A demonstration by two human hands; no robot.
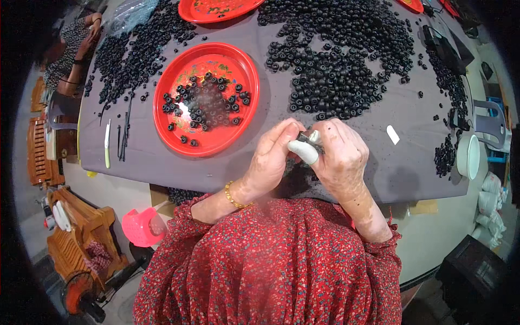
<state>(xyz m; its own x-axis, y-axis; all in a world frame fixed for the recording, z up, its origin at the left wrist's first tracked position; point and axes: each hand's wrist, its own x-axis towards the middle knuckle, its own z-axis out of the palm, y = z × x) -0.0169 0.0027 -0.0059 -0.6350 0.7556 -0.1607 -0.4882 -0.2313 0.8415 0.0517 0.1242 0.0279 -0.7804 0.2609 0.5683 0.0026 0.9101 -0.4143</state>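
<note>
My left hand (273, 154) is closed in a pinch, with thumb and index finger around a small black part (305, 138), mostly hidden by the fingers. My right hand (342, 154) meets it from the other side, fingers curled in. A white cover (303, 151) wraps the right thumb, which presses by the part, and another bit of white shows at the fingertips there. Whether the right hand also holds a small tool cannot be seen. Both hands hover over the table's near edge. Beyond them spreads a heap of black ring-shaped pieces (333, 81).
A red round tray (249, 116) holding several black pieces stands left of my hands on the grey-covered table (238, 168). Left of it lie a knife (107, 143) and thin black sticks (126, 130). A white chip (392, 135) lies right. Another person (76, 51) sits far left.
</note>
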